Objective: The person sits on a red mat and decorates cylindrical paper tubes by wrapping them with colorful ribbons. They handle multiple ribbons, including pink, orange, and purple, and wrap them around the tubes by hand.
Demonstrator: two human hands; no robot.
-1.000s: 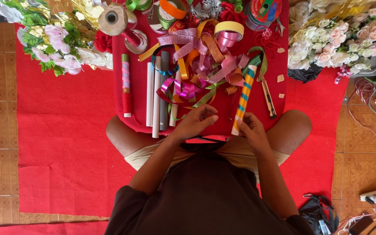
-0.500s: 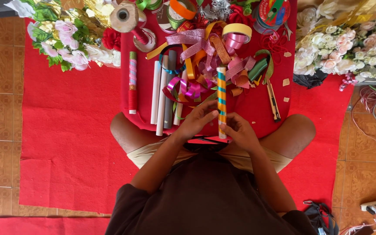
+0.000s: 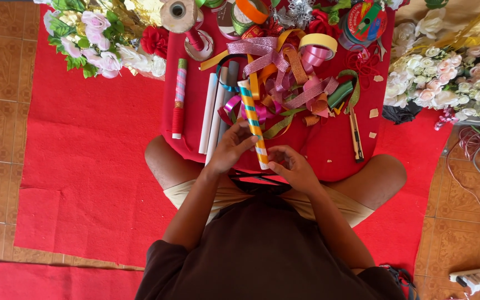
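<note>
We see our left hand (image 3: 233,149) and right hand (image 3: 294,169) both gripping a striped stick (image 3: 253,122) over the lap, ribbon wrap apparently covering its whole length, with bare white sticks (image 3: 213,114) and a ribbon pile (image 3: 284,72) beyond unused.

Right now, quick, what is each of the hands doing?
Left hand: closed around the middle of the striped ribbon-wrapped tube.
Right hand: fingers pinching the same tube's lower end.
</note>
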